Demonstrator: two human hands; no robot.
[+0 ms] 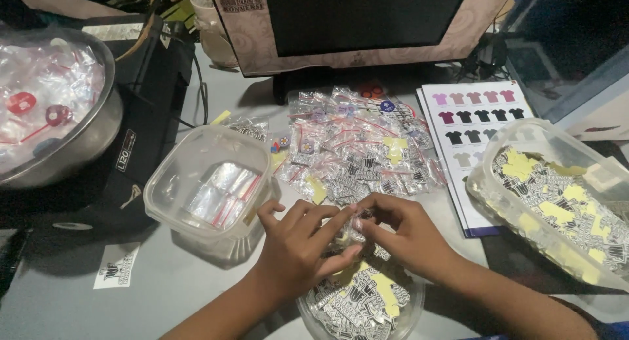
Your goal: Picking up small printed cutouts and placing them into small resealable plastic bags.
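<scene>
Both hands meet, left hand [303, 243] and right hand [403, 232] fingers pinching a small clear bag [357, 223] just above the round sticker tub [360, 304].

Dim, perhaps lamp-lit grey desk [196, 281] under monitor [360, 16].
</scene>
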